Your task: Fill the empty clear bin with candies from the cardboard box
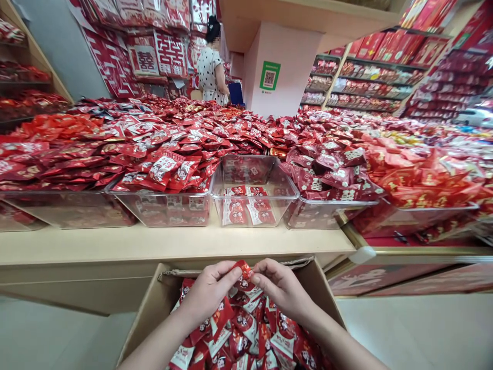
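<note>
Both my hands pinch one small red candy packet above an open cardboard box. My left hand grips its left side between thumb and fingers; my right hand grips its right side. Beneath them, the box is filled with loose red-and-white candy packets printed with little cartoon figures. Straight ahead on the counter, a clear plastic bin has a few packets lying flat in rows on its bottom.
Heaped bins of red packets, maroon packets and orange-red packets flank the clear bin along the wooden counter. Behind them rises a white pillar. A person in a dotted top stands at the back.
</note>
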`<control>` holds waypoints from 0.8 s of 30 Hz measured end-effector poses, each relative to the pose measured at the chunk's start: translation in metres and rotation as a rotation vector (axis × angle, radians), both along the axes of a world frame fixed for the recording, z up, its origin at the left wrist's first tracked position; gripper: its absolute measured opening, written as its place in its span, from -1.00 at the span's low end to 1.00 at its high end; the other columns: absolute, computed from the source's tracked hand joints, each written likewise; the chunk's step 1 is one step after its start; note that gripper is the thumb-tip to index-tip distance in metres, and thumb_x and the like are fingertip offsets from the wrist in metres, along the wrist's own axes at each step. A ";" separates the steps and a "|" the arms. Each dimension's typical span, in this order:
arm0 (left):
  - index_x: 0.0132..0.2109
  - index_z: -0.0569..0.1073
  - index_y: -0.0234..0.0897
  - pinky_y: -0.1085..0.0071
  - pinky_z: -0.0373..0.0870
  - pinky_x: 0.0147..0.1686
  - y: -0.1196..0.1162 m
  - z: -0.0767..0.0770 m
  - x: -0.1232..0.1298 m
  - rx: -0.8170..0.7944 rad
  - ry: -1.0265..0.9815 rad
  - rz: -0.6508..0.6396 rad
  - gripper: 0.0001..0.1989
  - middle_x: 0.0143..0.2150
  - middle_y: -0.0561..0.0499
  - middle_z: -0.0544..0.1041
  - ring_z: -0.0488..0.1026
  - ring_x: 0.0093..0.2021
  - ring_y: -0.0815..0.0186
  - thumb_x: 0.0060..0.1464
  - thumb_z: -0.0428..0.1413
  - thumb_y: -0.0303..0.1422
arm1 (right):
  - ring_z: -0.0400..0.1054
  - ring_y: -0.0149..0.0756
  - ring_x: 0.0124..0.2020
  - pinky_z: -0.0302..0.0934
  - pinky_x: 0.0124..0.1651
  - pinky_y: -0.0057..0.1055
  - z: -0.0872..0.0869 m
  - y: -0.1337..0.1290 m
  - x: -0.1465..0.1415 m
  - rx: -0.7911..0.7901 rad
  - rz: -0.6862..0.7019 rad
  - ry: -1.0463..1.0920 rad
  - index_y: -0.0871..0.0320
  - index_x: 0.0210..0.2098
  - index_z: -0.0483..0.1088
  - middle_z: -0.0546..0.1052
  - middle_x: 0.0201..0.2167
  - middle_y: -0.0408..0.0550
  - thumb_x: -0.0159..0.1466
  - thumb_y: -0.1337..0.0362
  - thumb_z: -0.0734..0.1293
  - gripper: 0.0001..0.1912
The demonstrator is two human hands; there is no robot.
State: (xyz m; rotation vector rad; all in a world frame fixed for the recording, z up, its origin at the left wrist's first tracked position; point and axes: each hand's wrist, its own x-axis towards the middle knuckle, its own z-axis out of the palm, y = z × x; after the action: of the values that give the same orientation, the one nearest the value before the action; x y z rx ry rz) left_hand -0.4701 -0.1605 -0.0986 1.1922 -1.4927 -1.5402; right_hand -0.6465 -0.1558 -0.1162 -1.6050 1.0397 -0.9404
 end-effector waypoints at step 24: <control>-0.23 0.36 -0.23 0.46 0.26 -0.28 0.009 -0.001 -0.002 -0.111 -0.061 -0.071 -0.82 -0.35 0.07 0.49 0.38 -0.29 0.30 -0.05 0.08 -0.33 | 0.31 -0.35 -0.28 0.24 -0.23 -0.38 0.015 0.006 -0.002 -0.046 -0.051 -0.145 0.05 -0.03 0.14 0.36 -0.26 -0.03 0.18 0.25 0.24 -0.64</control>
State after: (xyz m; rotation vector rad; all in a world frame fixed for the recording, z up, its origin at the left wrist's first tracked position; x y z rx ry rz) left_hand -0.4721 -0.1512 -0.0993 1.1421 -1.6542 -1.4584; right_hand -0.6483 -0.1497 -0.1009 -1.5295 0.9687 -1.1052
